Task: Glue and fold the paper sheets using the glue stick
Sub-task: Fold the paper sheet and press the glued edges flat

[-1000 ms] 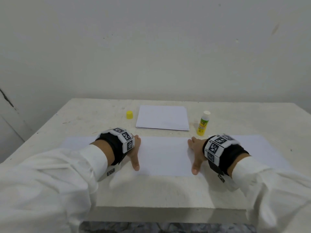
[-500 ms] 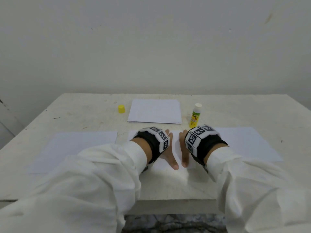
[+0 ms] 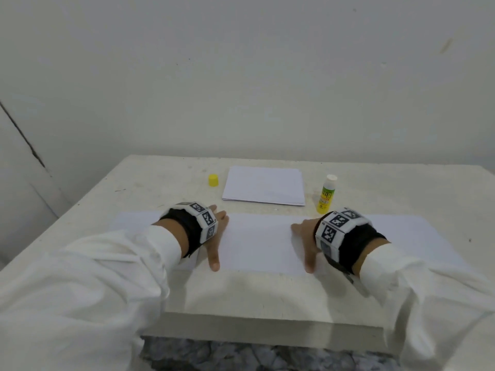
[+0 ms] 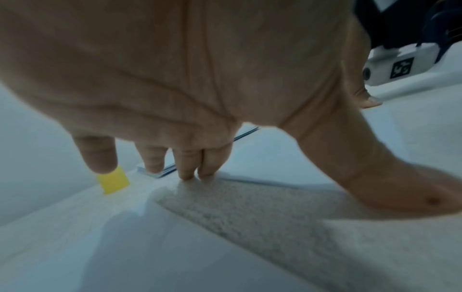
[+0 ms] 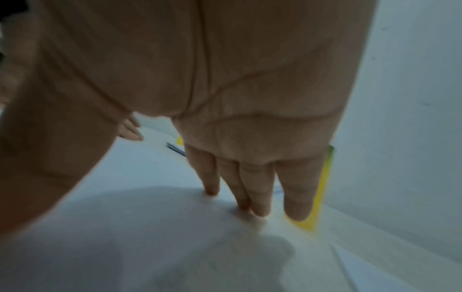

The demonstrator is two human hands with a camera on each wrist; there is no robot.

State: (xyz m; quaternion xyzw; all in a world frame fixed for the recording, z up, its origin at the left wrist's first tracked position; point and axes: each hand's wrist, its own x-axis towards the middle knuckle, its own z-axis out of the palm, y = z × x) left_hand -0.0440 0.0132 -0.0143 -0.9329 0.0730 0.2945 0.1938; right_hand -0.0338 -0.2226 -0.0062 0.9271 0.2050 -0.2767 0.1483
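Two hands: left hand (image 3: pixel 218 232) and right hand (image 3: pixel 305 238) spread flat, pressing the long paper strip (image 3: pixel 261 243).
Glue stick (image 3: pixel 326 194): upright, uncapped.
Yellow cap (image 3: pixel 213 180): beside paper stack (image 3: pixel 263 186).

A matt, rough, stone-like counter (image 3: pixel 267 295) is seen, grainy in the left wrist view. Smooth matt paper sheets (image 3: pixel 257 242) are laid on it. Beyond them, smooth plastic is shown by the glue stick (image 3: pixel 326 194) and cap (image 3: pixel 213 180).
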